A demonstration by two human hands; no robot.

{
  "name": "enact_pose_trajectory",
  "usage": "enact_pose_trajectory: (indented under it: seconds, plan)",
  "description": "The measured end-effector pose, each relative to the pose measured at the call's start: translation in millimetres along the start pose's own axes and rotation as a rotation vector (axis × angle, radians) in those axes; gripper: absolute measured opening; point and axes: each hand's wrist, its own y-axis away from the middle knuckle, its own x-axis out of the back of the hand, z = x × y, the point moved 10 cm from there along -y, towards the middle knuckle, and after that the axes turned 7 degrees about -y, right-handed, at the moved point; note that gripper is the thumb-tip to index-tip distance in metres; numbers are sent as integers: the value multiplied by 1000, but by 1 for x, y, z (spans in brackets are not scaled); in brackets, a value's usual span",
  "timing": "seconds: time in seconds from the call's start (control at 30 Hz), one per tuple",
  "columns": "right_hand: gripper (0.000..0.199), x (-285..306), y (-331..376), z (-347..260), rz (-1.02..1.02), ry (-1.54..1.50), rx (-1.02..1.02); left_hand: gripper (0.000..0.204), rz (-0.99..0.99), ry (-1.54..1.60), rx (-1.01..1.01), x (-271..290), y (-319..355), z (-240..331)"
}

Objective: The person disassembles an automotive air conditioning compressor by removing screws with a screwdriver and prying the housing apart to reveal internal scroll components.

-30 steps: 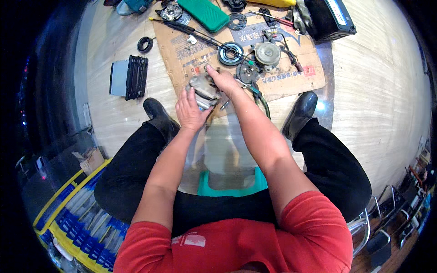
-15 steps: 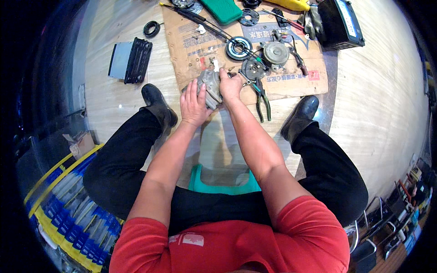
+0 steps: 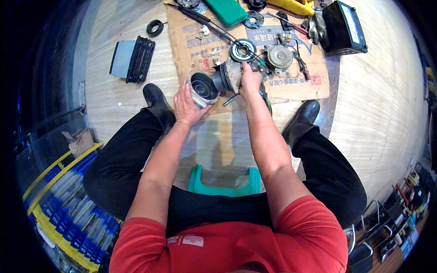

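Head view showed left hand gripping a metal housing, right hand clasping its mating half, both over the cardboard sheet's near edge, bare floor right of it.

- Pale wooden plank floor fills the room, evenly lit.
- Flattened cardboard sheet lies at twelve o'clock.
- Teal plastic stool stands at centre.
- Blue-yellow rack sits at eight o'clock.

Looks like a repair workshop: greasy metal machine parts and black rubber rings spread over a flattened brown cardboard sheet on the pale wood-pattern floor, beside a black boxy battery.
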Motion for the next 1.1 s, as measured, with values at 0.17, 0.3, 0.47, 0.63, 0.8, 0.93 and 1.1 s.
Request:
enact_pose_trajectory:
  seconds: [0.17, 0.3, 0.47, 0.63, 0.8, 0.93, 1.1]
  plan:
    - [37, 25, -3, 20, 18, -110, -138, 128, -141, 78, 137, -1, 17, -38]
    - [40, 31, -6, 47, -17, -239, -269, 127, -293, -114, 233, 1, 47, -73]
    - [39, 17, 0, 61, -116, -422, -426, 120, -394, -188, 332, -2, 60, -91]
    - [37, -28, 50, 29, -433, -622, -552, 95, -739, -185, 362, 1, 58, -112]
    - [40, -79, 130, -39, -709, -867, -433, 40, -822, -354, 151, 99, -8, -101]
    - [41, -89, 188, -97, -997, -953, -228, 65, -475, 128, 74, 211, -67, -19]
    - [43, -83, 260, -125, -1042, -755, 29, 66, -286, 964, 244, 269, -28, 29]
